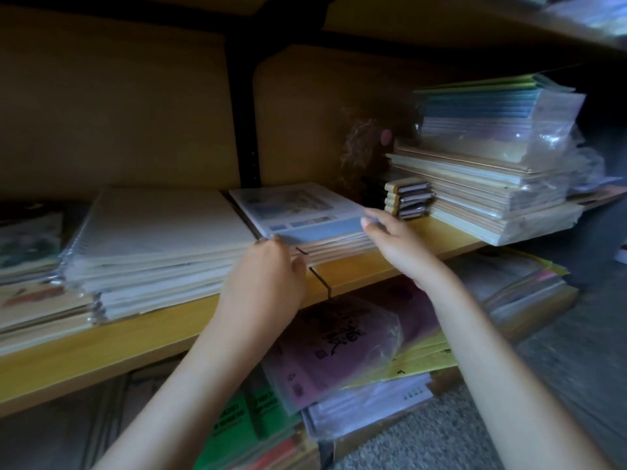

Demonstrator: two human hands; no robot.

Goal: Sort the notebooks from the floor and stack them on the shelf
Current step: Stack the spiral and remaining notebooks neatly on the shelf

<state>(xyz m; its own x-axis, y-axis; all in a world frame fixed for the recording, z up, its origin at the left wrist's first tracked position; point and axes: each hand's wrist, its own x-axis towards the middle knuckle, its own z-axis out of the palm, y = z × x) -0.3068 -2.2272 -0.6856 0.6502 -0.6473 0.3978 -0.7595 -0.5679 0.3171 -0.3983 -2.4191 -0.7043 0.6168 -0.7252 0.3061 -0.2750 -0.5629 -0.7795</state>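
A low stack of notebooks with a pale blue cover on top lies on the yellow wooden shelf, in the middle. My left hand touches the stack's near left corner with its fingertips, the fingers curled. My right hand grips the near right corner, thumb on top of the blue cover. Left of this stack sits a taller pile of spiral notebooks in plastic sleeves.
A tall pile of wrapped notebooks stands on the shelf's right end, small dark pads beside it. Purple, yellow and green notebooks lie under the shelf. An upper shelf hangs overhead. A black upright post stands behind.
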